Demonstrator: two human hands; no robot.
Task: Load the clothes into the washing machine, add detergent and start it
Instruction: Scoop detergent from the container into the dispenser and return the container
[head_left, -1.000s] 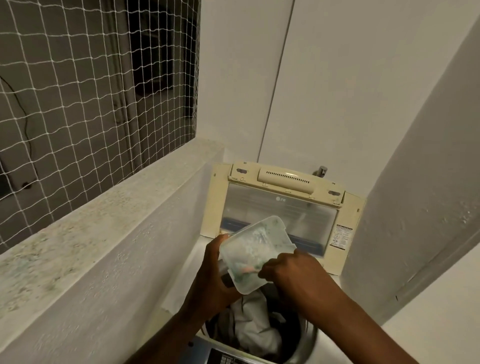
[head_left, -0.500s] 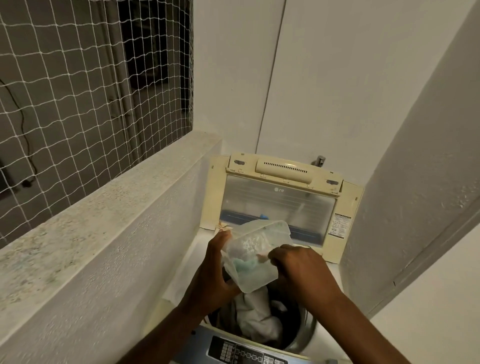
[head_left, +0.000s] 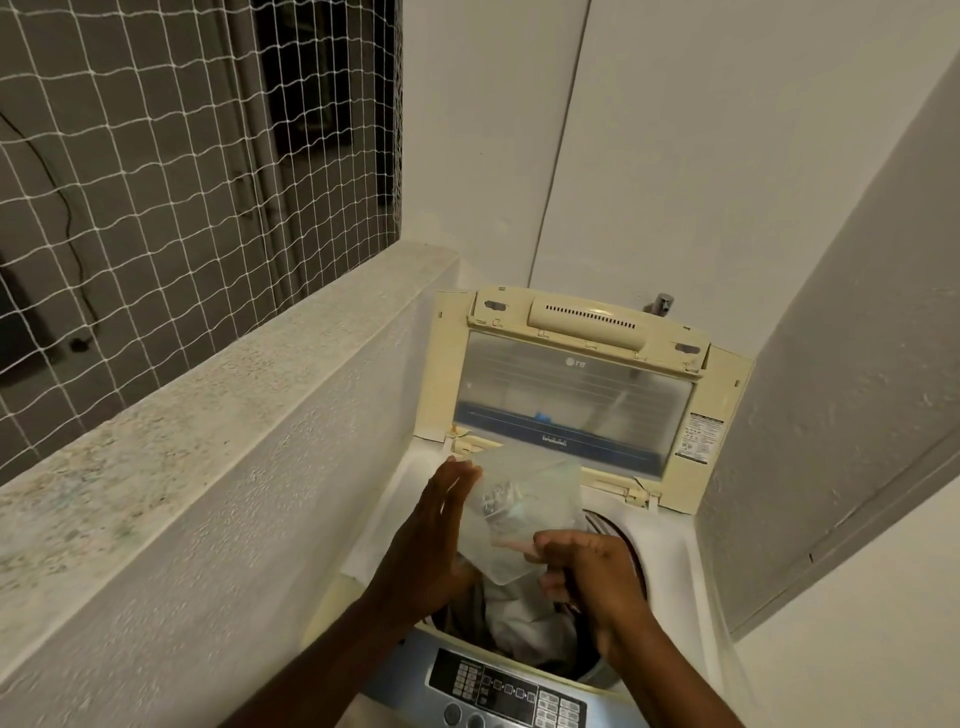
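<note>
Grip: our right hand (head_left: 587, 566) is closed on the near lower edge of a translucent plastic container (head_left: 524, 512), fingers curled and the thumb on top. Our left hand (head_left: 441, 525) lies flat and open against the container's left wall, fingers extended; it braces and clamps nothing. The container is tipped steeply, directly above the drum opening of the washing machine (head_left: 696, 571). We judge the tilt is meant to shake detergent down into the load. Something pale and grainy shows through its wall, with a reddish patch near the right thumb; we cannot say whether that is a scoop or a label.

Clothes (head_left: 519, 618): already inside the drum, a white garment on top with darker fabric beside it, below the container. So loading looks done, and detergent is the step in hand.

Lid (head_left: 571, 400): raised upright at the far side of the drum, leaving the opening free. Control panel (head_left: 509, 693): on the near side of the drum, under our forearms, untouched. A tap (head_left: 661, 302) shows behind the lid.

Risk, as we judge it: powder spilling onto the machine's top deck instead of the drum if the container drifts sideways.
</note>
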